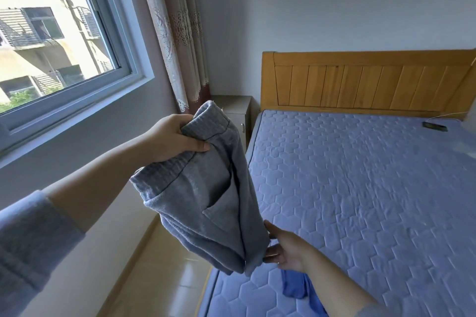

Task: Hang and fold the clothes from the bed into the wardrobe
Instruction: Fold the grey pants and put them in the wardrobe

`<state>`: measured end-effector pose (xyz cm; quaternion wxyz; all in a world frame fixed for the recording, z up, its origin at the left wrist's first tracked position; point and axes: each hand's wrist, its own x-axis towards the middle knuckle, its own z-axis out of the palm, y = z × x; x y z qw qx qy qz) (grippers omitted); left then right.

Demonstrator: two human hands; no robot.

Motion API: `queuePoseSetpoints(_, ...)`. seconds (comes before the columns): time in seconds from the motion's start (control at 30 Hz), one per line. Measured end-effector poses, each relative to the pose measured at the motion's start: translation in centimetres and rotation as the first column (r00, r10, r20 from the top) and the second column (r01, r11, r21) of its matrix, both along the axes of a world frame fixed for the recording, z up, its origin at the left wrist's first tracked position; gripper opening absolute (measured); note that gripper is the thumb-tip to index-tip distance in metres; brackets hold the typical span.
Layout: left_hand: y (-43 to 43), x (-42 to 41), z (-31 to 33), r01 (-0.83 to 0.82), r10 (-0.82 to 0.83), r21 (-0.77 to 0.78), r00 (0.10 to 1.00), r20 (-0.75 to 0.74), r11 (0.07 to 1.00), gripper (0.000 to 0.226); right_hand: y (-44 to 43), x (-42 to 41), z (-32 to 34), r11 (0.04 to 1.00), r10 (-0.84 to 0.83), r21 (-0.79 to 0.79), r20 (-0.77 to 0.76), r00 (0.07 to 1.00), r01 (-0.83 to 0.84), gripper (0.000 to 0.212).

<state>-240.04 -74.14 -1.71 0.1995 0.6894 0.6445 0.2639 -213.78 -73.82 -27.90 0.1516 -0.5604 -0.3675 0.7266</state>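
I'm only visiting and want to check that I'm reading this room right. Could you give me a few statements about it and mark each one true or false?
1. The left hand grips the grey garment at its ribbed band. True.
2. The grey garment lies spread flat on the mattress. False: it is held up in the air beside the bed.
3. The right hand touches the garment's lower edge. True.
4. The headboard is white metal. False: it is wooden.
5. A blue cloth lies on the mattress under the right arm. True.
6. The curtain covers the window. False: it hangs drawn to one side.
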Motion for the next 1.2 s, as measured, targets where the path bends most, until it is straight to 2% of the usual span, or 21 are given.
queuePoseSetpoints(0.07,-0.1,0.1,-0.2,-0.001,0.001,-0.014,1.0,0.019,1.0,0.034,-0.5,-0.5,0.0,0.989,-0.14,0.023,-0.118,0.983,0.143,0.036)
queuePoseSetpoints(0.17,-0.1,-0.1,-0.6,-0.007,0.009,-0.031,0.999,0.04,0.999,0.031,-0.5,-0.5,0.6,0.936,-0.303,0.087,-0.302,0.904,0.342,0.013)
queuePoseSetpoints(0.23,0.0,-0.6,-1.1,-0.024,0.029,-0.066,0.997,0.077,0.998,0.023,-0.2,0.1,0.9,0.895,-0.332,0.18,-0.339,0.88,0.407,0.014)
queuePoseSetpoints(0.3,0.1,-1.2,-2.2,-0.061,0.074,-0.118,0.991,0.115,0.991,0.014,0.0,1.3,1.3,0.827,-0.416,0.248,-0.333,0.846,0.504,0.003)
queuePoseSetpoints(0.4,-0.3,-2.2,-5.2,-0.101,0.137,-0.209,0.976,0.167,0.973,0.02,0.1,4.3,1.3,0.715,-0.554,0.345,-0.251,0.794,0.608,0.006)
queuePoseSetpoints(0.5,-0.7,-2.3,-9.2,-0.086,0.149,-0.295,0.968,0.2,0.952,0.017,-0.6,7.7,0.9,0.659,-0.604,0.487,-0.112,0.789,0.574,0.013)
queuePoseSetpoints(0.63,-1.3,-0.6,-14.5,-0.032,0.138,-0.393,0.96,0.244,0.919,0.02,-2.7,11.9,-0.4,0.61,-0.645,0.6,-0.002,0.764,0.517,0.012)
queuePoseSetpoints(0.9,-3.6,6.5,-24.3,0.075,0.119,-0.525,0.937,0.327,0.848,0.022,-8.7,19.7,-5.7,0.63,-0.713,0.57,0.153,0.685,0.528,0.012)
queuePoseSetpoints(1.03,-4.3,11.1,-27.1,0.142,0.096,-0.584,0.929,0.356,0.799,0.021,-12.2,23.8,-8.1,0.592,-0.776,0.558,0.198,0.599,0.582,0.009)
queuePoseSetpoints(1.2,-5.3,16.6,-29.4,0.208,0.08,-0.633,0.916,0.394,0.746,0.022,-15.0,29.0,-9.6,0.569,-0.809,0.544,0.236,0.538,0.617,0.008)
